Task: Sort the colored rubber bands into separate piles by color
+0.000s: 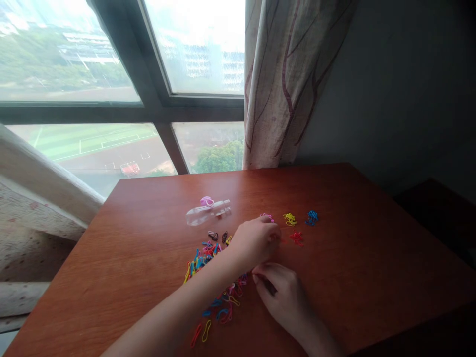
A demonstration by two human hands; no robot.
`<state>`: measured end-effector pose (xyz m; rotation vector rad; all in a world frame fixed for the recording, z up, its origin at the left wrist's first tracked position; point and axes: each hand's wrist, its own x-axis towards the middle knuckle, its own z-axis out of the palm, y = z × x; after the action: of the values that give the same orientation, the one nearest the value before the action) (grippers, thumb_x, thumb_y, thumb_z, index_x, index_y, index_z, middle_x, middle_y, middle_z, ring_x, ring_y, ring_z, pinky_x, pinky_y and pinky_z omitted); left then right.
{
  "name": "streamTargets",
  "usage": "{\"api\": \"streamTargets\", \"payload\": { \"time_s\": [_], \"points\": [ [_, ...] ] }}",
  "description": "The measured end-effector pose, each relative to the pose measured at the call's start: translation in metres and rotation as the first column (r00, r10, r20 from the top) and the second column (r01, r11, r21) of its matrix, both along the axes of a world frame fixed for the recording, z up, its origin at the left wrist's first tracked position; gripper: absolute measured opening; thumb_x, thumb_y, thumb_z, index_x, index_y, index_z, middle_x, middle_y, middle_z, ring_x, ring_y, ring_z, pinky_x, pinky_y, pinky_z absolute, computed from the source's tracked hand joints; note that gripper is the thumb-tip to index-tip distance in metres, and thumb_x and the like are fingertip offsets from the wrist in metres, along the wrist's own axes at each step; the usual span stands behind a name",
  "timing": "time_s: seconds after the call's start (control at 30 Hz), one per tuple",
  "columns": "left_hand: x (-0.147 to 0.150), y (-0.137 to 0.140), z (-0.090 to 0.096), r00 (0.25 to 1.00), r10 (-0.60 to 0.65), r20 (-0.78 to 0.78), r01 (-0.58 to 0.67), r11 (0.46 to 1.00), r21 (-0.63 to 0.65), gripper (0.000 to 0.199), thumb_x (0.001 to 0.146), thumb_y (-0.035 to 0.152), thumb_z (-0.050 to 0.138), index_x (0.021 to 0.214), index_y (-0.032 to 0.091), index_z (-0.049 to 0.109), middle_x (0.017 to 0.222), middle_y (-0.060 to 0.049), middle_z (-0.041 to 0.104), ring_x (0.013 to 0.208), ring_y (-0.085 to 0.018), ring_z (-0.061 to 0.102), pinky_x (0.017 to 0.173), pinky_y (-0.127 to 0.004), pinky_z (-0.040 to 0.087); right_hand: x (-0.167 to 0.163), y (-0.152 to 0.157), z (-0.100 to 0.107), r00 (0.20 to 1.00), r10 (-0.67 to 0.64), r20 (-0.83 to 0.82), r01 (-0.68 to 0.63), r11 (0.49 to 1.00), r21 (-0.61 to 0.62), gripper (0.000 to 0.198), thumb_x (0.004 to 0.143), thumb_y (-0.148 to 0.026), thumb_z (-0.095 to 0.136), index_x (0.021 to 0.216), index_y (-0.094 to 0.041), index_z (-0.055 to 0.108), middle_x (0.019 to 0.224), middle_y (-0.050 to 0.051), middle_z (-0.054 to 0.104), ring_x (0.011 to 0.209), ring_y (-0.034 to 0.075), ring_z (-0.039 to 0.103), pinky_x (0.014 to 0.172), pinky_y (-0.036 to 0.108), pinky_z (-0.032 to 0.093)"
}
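A mixed pile of small coloured loops [201,259], shaped like bulb pins, lies in the middle of the table. My left hand [256,239] reaches across the pile, its fingers curled down beside a pink group of loops [267,216]. Red shows under its fingertips, but I cannot make out what they hold. At the pile's right edge, my right hand [282,287] has thumb and forefinger pinched together; anything between them is too small to name. Beyond the left hand lie a yellow group [289,219], a red group [296,238] and a blue group [312,217].
A clear plastic bottle [201,215] lies on its side behind the pile, with a pink piece [207,201] by it. The brown wooden table [141,238] ends at a window [159,114]. Curtains [275,84] hang at both sides.
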<state>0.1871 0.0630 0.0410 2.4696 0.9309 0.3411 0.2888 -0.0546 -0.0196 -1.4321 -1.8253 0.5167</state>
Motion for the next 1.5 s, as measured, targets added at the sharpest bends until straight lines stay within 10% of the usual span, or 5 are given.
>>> {"api": "streamTargets", "payload": {
  "time_s": [0.27, 1.0, 1.5],
  "points": [
    [0.043, 0.01, -0.01, 0.999, -0.036, 0.002, 0.036, 0.999, 0.0, 0.019, 0.084, 0.023, 0.062, 0.1, 0.023, 0.072, 0.095, -0.005, 0.071, 0.079, -0.022, 0.069, 0.067, -0.028, 0.053, 0.0, 0.0, -0.002, 0.999, -0.004, -0.035, 0.004, 1.0, 0.015, 0.017, 0.092, -0.014, 0.053, 0.088, -0.022, 0.068, 0.082, 0.003, 0.073, 0.073, 0.018, 0.068, 0.07, 0.027, 0.05],
    [-0.126, -0.03, -0.009, 0.873, 0.373, 0.313, -0.328, 0.926, -0.189, 0.013, 0.093, 0.025, 0.058, 0.094, 0.018, 0.069, 0.077, -0.001, 0.066, 0.062, -0.012, 0.053, 0.057, -0.022, 0.041, -0.016, -0.013, 0.005, 0.989, 0.117, 0.092, -0.119, 0.993, 0.012, 0.013, 0.095, -0.018, 0.052, 0.094, -0.023, 0.065, 0.076, 0.001, 0.066, 0.068, 0.017, 0.06, 0.064, 0.027, 0.038],
    [-0.132, -0.038, -0.015, 0.864, 0.39, 0.317, -0.343, 0.919, -0.196, 0.017, 0.094, 0.029, 0.056, 0.093, 0.018, 0.069, 0.076, -0.002, 0.066, 0.065, -0.014, 0.057, 0.06, -0.023, 0.045, -0.032, -0.006, 0.006, 0.961, 0.059, 0.271, -0.093, 0.989, 0.118, 0.018, 0.1, -0.023, 0.049, 0.09, -0.023, 0.063, 0.07, 0.0, 0.066, 0.062, 0.018, 0.057, 0.061, 0.029, 0.035]
  ]
}}
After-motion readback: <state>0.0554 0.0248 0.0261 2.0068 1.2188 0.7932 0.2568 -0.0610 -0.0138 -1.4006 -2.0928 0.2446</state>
